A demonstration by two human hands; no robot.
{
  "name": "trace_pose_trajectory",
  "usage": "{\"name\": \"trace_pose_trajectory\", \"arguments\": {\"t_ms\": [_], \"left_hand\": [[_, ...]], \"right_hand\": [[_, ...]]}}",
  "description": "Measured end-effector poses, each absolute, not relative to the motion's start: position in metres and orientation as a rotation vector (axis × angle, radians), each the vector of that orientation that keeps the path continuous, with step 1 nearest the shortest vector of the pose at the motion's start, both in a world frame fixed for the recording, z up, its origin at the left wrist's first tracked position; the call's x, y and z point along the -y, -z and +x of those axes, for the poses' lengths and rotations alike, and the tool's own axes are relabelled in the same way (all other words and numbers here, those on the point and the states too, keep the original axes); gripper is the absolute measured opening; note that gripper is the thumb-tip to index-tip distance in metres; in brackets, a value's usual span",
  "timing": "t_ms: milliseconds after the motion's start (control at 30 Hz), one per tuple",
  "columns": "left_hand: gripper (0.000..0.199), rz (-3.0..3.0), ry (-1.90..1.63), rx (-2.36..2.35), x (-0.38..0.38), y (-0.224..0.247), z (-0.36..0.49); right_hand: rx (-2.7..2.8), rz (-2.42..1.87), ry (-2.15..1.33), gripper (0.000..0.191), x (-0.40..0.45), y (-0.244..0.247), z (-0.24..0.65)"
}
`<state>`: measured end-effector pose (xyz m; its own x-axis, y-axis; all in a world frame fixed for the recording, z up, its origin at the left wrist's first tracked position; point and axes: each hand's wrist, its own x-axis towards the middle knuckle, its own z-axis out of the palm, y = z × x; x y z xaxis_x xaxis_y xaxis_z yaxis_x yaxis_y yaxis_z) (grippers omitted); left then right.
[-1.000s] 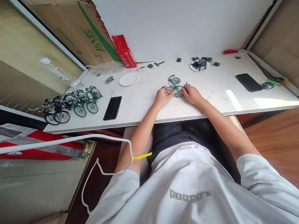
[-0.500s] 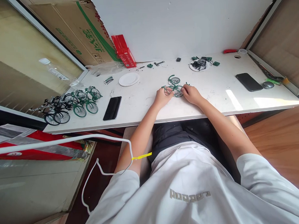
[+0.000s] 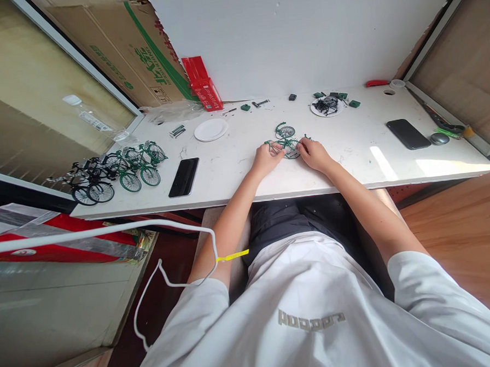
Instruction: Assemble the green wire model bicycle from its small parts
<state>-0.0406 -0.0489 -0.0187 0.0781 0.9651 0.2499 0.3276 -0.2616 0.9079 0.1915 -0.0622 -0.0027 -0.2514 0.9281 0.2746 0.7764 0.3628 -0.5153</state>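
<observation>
Both of my hands close on a small green model bicycle (image 3: 291,143) over the white table (image 3: 236,173). At its left side, the fingers of my left hand (image 3: 267,159) pinch a green part of the frame. My right hand (image 3: 314,153) grips the other side, near a spoked wheel, and its fingertips hide part of the bicycle. Just beyond the hands lies a loose-looking wheel with a curved green piece (image 3: 285,130); whether it is joined to the bicycle I cannot tell.
Several model bicycles (image 3: 141,161) stand at the left, near a phone (image 3: 184,177) and a white plate (image 3: 211,130). Farther back are a red box (image 3: 205,87) and small parts. A plate of black parts (image 3: 327,107) and another phone (image 3: 408,134) lie to the right.
</observation>
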Motion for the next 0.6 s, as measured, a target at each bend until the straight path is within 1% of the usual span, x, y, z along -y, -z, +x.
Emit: {"name": "trace_pose_trajectory", "arguments": {"t_ms": [367,600], "left_hand": [[0.022,1.739,-1.182,-1.284,0.041,0.030,-0.044],[0.025,1.712,-1.182,-1.285,0.042,0.029,-0.043]], "right_hand": [[2.101,-1.490,-0.372,0.027,0.064,0.001,0.191],[2.097,-1.472,-0.367,0.031,0.062,0.003,0.192]]}}
